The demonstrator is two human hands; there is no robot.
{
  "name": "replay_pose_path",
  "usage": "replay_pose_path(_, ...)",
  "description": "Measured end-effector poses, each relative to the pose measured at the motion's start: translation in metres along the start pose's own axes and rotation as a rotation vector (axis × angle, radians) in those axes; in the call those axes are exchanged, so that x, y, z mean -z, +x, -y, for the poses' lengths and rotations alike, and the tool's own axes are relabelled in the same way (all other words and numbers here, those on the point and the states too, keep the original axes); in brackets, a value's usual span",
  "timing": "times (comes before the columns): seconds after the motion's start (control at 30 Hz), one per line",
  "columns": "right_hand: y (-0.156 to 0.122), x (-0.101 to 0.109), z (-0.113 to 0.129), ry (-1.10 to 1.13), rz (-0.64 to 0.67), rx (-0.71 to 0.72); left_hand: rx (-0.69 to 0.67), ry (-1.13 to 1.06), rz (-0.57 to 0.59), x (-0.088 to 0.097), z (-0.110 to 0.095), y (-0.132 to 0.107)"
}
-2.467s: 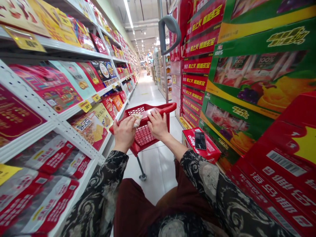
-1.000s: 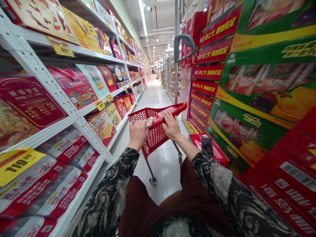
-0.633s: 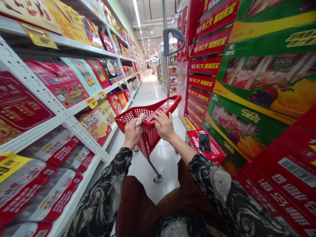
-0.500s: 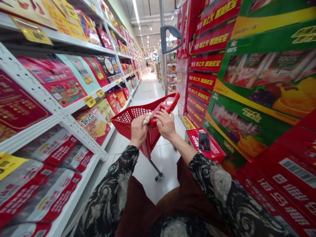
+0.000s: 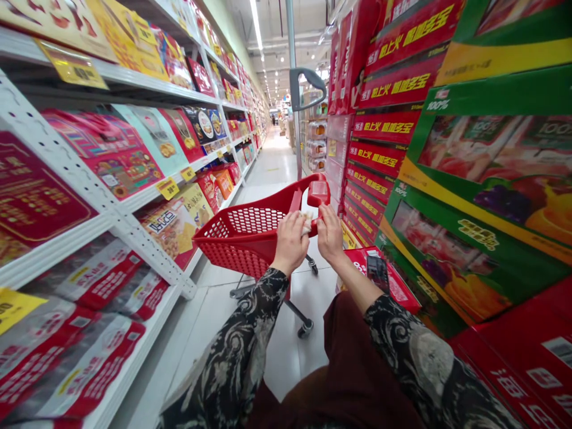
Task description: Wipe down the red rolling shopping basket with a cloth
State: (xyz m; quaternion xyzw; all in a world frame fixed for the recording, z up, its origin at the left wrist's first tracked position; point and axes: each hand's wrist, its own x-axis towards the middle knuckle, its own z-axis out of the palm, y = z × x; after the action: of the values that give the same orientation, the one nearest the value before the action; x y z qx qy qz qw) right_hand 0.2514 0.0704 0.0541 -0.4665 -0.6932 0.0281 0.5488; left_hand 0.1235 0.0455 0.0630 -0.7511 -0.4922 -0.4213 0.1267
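Note:
A red plastic shopping cart [image 5: 250, 238] with a perforated basket stands angled across the aisle, its handle end toward the right. My left hand [image 5: 290, 241] is closed at the near rim by the handle, with a small crumpled whitish cloth [image 5: 307, 221] showing at its fingers. Close beside it, my right hand [image 5: 330, 235] curls over the corner of the red handle [image 5: 319, 192]. The undersides of both hands are hidden.
Shelves [image 5: 120, 217] of packaged snacks line the left side. Stacked red drink cartons [image 5: 379, 155] and green gift boxes [image 5: 473, 238] rise on the right. A phone [image 5: 378, 271] lies on a low red box [image 5: 402, 289]. A grey pole with a handle [image 5: 295, 89] stands ahead.
The cart has swung round, its handle end shifting right and its basket lying more across the aisle. Both hands have moved right with it, the left more, and the whitish cloth moved along.

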Motion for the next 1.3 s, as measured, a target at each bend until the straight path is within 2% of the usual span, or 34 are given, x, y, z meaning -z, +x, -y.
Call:
replay_pose_path(0.07,0.002,0.002,-0.005,-0.007,-0.008,0.003,-0.045,0.026,0.053,-0.001,-0.002,0.003)
replay_pose_path(0.17,0.004,0.006,-0.011,-0.029,0.012,0.027,-0.076,0.049,0.118,0.005,0.017,-0.004)
replay_pose_path(0.3,0.005,0.012,-0.016,-0.058,0.062,0.059,0.004,0.08,0.124,0.014,0.056,-0.021)
replay_pose_path(0.37,0.006,0.013,-0.015,-0.078,0.062,0.057,0.061,0.086,0.093,0.015,0.065,-0.027)
replay_pose_path(0.47,0.008,0.011,-0.005,-0.144,0.046,0.051,0.062,0.081,0.057,0.01,0.059,-0.024)
replay_pose_path(0.67,0.015,0.009,0.016,-0.293,0.13,0.108,-0.103,0.145,0.081,-0.004,0.023,-0.009)
replay_pose_path(0.77,0.016,0.014,0.012,-0.327,0.137,0.136,-0.096,0.212,0.105,-0.003,0.031,-0.013)
replay_pose_path(0.93,0.018,0.02,0.004,-0.34,0.134,0.158,0.023,0.223,0.089,0.005,0.069,-0.032)
replay_pose_path(1.0,0.018,0.019,0.011,-0.364,0.128,0.138,0.074,0.196,0.063,0.005,0.075,-0.035)
replay_pose_path(1.07,0.018,0.016,0.023,-0.388,0.143,0.151,0.078,0.161,0.043,0.002,0.07,-0.033)
replay_pose_path(1.17,0.015,0.008,0.04,-0.393,0.218,0.221,0.004,0.113,0.039,-0.006,0.052,-0.022)
replay_pose_path(1.23,0.013,0.003,0.043,-0.388,0.249,0.25,-0.047,0.099,0.05,-0.01,0.044,-0.016)
replay_pose_path(1.3,0.011,0.001,0.038,-0.387,0.252,0.277,-0.073,0.109,0.063,-0.011,0.046,-0.016)
